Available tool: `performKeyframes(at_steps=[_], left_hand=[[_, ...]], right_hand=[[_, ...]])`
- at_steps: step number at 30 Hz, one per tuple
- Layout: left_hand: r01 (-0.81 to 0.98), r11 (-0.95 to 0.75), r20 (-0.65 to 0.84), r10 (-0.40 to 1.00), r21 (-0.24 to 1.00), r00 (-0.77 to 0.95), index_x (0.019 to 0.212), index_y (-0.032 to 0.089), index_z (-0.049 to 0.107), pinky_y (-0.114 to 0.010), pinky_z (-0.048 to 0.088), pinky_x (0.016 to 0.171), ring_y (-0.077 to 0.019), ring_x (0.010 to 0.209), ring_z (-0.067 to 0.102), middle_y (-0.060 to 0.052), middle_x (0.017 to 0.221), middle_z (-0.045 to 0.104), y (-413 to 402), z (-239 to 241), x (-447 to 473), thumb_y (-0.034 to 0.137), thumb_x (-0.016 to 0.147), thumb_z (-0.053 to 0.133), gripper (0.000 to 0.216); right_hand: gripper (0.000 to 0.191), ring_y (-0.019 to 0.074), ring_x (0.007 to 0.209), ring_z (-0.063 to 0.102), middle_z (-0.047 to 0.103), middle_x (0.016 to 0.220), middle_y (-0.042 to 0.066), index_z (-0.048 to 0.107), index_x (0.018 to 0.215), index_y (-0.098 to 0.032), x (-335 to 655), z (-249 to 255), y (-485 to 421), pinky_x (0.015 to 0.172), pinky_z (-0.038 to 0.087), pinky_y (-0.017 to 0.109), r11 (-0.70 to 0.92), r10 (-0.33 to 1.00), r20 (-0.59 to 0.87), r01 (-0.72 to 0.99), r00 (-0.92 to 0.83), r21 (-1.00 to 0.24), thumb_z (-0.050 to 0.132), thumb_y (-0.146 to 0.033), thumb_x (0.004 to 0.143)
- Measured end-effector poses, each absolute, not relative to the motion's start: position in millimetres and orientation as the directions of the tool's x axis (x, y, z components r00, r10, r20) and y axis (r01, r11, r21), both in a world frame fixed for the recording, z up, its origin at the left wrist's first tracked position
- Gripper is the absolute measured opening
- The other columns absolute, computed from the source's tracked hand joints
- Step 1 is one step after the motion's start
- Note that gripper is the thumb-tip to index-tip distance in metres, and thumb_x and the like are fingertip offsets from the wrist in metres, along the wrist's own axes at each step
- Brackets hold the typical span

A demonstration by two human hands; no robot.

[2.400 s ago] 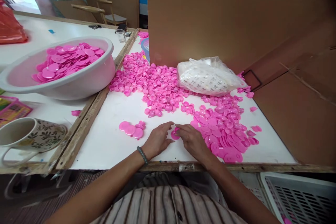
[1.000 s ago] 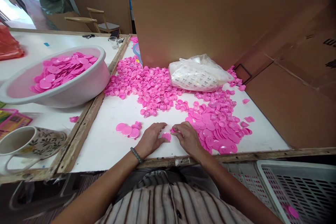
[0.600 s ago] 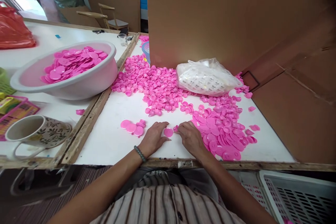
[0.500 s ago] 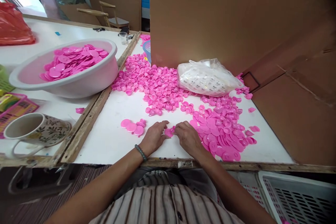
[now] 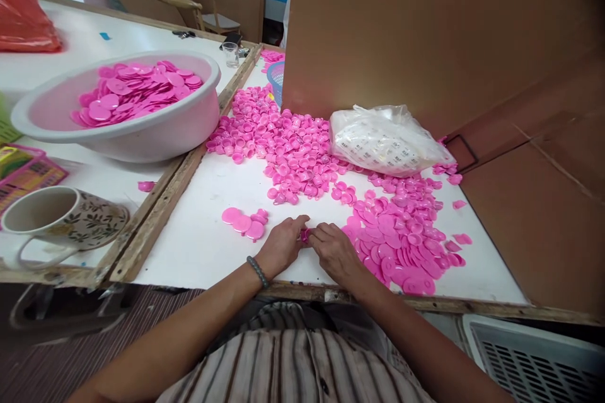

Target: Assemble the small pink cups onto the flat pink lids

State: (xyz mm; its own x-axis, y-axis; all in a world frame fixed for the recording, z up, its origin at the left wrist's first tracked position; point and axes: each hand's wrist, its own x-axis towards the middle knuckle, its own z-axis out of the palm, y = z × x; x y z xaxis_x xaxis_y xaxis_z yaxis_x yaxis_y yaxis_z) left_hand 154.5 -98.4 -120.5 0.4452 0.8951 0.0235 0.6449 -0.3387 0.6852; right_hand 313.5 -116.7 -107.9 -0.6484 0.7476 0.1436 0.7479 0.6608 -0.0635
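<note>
My left hand [image 5: 282,241], with a beaded bracelet on its wrist, rests near the table's front edge, its fingers closed on a small pink plastic cup [image 5: 305,235]. From the other side, the fingertips of my right hand [image 5: 333,250] pinch the same piece. Fingers partly cover it, so its full shape is hidden. To the left of my hands lies a small group of flat pink discs [image 5: 242,223] with cup-like pieces against it. Close by my right hand spreads a heap of pink discs [image 5: 394,249].
Loose pink cups [image 5: 297,151] cover the back of the white table, beside a clear plastic bag [image 5: 387,141]. Tall cardboard [image 5: 401,25] walls the back and right. Left, past a wooden strip, stand a basin [image 5: 161,145] of discs and a mug [image 5: 101,220].
The pink piece has turned between my fingers, and its flat round face no longer shows. My hands stay close together at nearly the same spot. The camera view has shifted slightly.
</note>
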Motion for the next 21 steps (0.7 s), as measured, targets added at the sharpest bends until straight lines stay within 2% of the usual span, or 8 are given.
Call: performKeyframes(at_steps=[3,5,8,10,13,16,18,21], left_hand=[[0.635,-0.326,0.015,0.896,0.701,0.444,0.117,0.021,0.043,-0.028,0.046,0.074,-0.0165,0.083,0.057,-0.005,0.092,0.059,-98,-120,153,0.013,0.075,0.056,0.045],[0.627,-0.306,0.003,0.900,0.717,0.436,0.116,0.021,0.045,-0.027,0.046,0.072,-0.0163,0.081,0.058,-0.005,0.092,0.060,-97,-120,153,0.015,0.074,0.059,0.045],[0.558,-0.274,0.011,0.904,0.784,0.428,0.112,0.022,0.048,-0.026,0.046,0.072,-0.0157,0.081,0.059,-0.003,0.092,0.062,-96,-118,150,0.023,0.072,0.064,0.043],[0.497,-0.249,0.011,0.901,0.831,0.433,0.106,0.022,0.050,-0.025,0.045,0.070,-0.0146,0.078,0.059,-0.002,0.088,0.064,-95,-117,148,0.025,0.071,0.064,0.038],[0.451,-0.182,-0.044,0.894,0.874,0.446,0.093,0.019,0.054,-0.022,0.043,0.060,-0.0129,0.068,0.059,0.001,0.075,0.064,-92,-113,145,0.024,0.072,0.062,0.024],[0.441,0.012,-0.194,0.908,0.897,0.371,0.086,0.016,0.054,-0.020,0.038,0.049,-0.0109,0.052,0.053,0.004,0.057,0.058,-88,-110,147,0.022,0.070,0.060,0.018],[0.428,0.156,-0.303,0.904,0.890,0.302,0.085,0.015,0.054,-0.019,0.036,0.044,-0.0099,0.045,0.050,0.005,0.049,0.053,-89,-108,151,0.018,0.070,0.057,0.016],[0.413,0.299,-0.422,0.872,0.860,0.249,0.085,0.014,0.057,-0.021,0.042,0.047,-0.0120,0.051,0.055,0.003,0.053,0.056,-90,-108,159,0.011,0.065,0.059,0.020]], right_hand=[[0.020,0.0196,0.076,0.046,0.060,0.078,0.007,0.059,0.078,-0.016,313,-108,-116,0.066,0.033,0.033,0.648,0.760,0.125,0.759,-0.638,-0.063,0.042,-0.006,0.082],[0.020,0.0190,0.077,0.048,0.061,0.077,0.007,0.060,0.078,-0.016,315,-107,-113,0.067,0.035,0.032,0.623,0.782,0.141,0.769,-0.607,-0.146,0.043,-0.005,0.082],[0.018,0.0167,0.073,0.052,0.062,0.072,0.003,0.062,0.074,-0.017,318,-107,-108,0.066,0.038,0.029,0.461,0.883,0.150,0.757,-0.446,-0.463,0.047,-0.012,0.082],[0.019,0.0147,0.067,0.054,0.062,0.068,0.001,0.063,0.072,-0.017,318,-109,-107,0.061,0.041,0.026,0.249,0.953,0.054,0.671,-0.298,-0.699,0.048,-0.021,0.084],[0.022,0.0138,0.067,0.058,0.063,0.071,0.000,0.063,0.086,-0.018,315,-114,-109,0.060,0.044,0.025,0.024,0.982,-0.069,0.486,-0.174,-0.874,0.044,-0.028,0.086],[0.027,0.0153,0.084,0.059,0.064,0.091,0.003,0.058,0.107,-0.020,317,-113,-113,0.074,0.046,0.028,0.094,0.988,0.024,0.470,-0.153,-0.878,0.043,-0.027,0.086],[0.026,0.0172,0.093,0.056,0.062,0.099,0.005,0.059,0.106,-0.022,320,-107,-118,0.080,0.045,0.030,0.248,0.958,0.118,0.551,-0.261,-0.797,0.045,-0.027,0.085],[0.022,0.0186,0.087,0.058,0.062,0.092,0.006,0.063,0.096,-0.023,325,-104,-122,0.072,0.048,0.028,0.363,0.904,0.067,0.674,-0.423,-0.643,0.045,-0.024,0.084]])
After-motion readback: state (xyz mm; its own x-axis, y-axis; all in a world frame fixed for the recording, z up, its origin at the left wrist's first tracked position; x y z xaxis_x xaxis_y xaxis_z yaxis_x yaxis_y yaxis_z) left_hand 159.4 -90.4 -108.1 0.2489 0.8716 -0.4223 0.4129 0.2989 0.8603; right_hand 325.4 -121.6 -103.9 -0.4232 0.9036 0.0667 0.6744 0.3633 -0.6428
